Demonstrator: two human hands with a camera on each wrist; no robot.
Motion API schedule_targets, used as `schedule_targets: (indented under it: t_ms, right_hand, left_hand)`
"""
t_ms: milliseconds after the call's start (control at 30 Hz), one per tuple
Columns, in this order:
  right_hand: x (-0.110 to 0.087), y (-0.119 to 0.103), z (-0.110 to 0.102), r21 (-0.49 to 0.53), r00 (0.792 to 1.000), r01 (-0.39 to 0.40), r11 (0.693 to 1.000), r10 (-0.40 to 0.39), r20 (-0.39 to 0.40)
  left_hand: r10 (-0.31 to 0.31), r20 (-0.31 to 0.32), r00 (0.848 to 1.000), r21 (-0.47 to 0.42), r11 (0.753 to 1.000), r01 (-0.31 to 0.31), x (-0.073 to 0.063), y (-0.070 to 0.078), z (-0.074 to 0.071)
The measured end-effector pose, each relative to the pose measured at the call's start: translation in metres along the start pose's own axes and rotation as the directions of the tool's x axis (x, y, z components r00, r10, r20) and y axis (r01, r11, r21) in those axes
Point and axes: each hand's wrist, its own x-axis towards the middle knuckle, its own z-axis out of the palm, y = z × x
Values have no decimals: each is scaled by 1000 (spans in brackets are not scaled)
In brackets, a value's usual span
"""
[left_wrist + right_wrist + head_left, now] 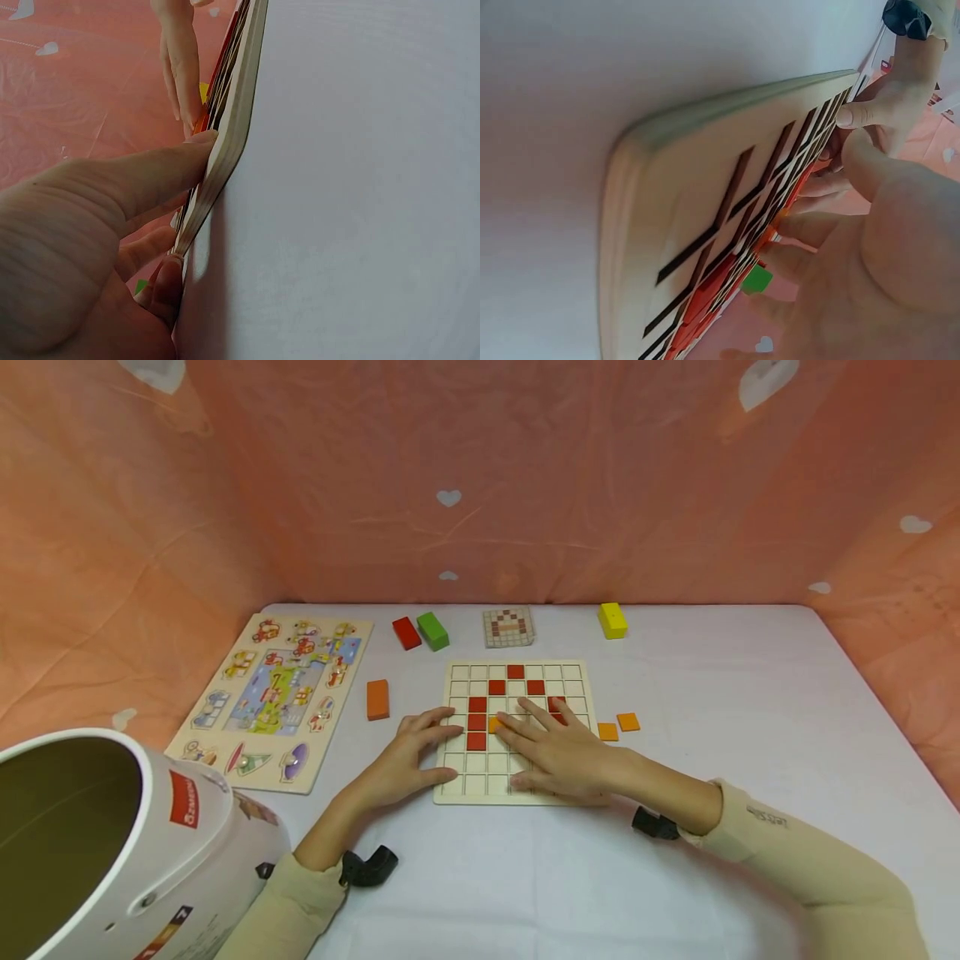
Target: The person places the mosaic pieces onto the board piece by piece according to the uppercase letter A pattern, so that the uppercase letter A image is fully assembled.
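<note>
A pale wooden grid board (521,800) lies on the table, with several red square tiles (476,722) set in its cells. My left hand (393,768) rests at the board's left side, thumb on the near left corner and fingertips along the edge. In the left wrist view, the thumb (169,165) touches the top of the board's edge. Spread over the board is my right hand (562,756), its fingertips touching an orange tile (494,725) beside the red column. It partly covers the red tiles on the right. Two loose orange tiles (607,732) lie right of the board.
Behind the board lies a small pattern card (509,627). Red (407,632), green (432,631), orange (378,699) and yellow (612,621) blocks stand around it. A picture puzzle board (307,768) and a large white bucket (217,852) occupy the left.
</note>
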Motion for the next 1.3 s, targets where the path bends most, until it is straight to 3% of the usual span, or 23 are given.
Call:
schedule_targets:
  t_ms: [200,367,433,500,567,633,833,1100,1300]
  right_hand:
    - [2,-1,-2,19,1000,-19,1000,19,8]
    - [-4,15,-4,209,999,-18,978,27,-39]
    - [-12,30,-6,353,995,-9,936,43,-87]
    - [-23,52,-8,484,989,3,875,70,-133]
    - [-38,74,-9,577,980,3,817,114,-165]
    - [-53,95,-8,618,970,-23,786,166,-175]
    - [-81,124,-5,600,950,-112,792,262,-168]
    - [-78,122,-3,559,950,-129,819,264,-167]
    - [-74,119,-6,575,950,-137,806,272,-156]
  left_hand:
    - [-1,2,1000,-10,1000,1,0,0,0]
    - [-8,5,1000,-9,1000,8,0,0,0]
    - [-10,5,1000,-4,1000,10,0,0,0]
    - [-10,5,1000,-4,1000,10,1,-1,0]
    - [-8,5,1000,0,1000,8,1,-1,0]
    - [-9,7,1000,-4,1000,9,1,-1,1]
    - [-11,4,1000,-11,1000,12,0,-2,0]
    - [-3,0,1000,-6,1000,3,0,-2,0]
    - [-5,4,1000,-11,1000,6,1,0,0]
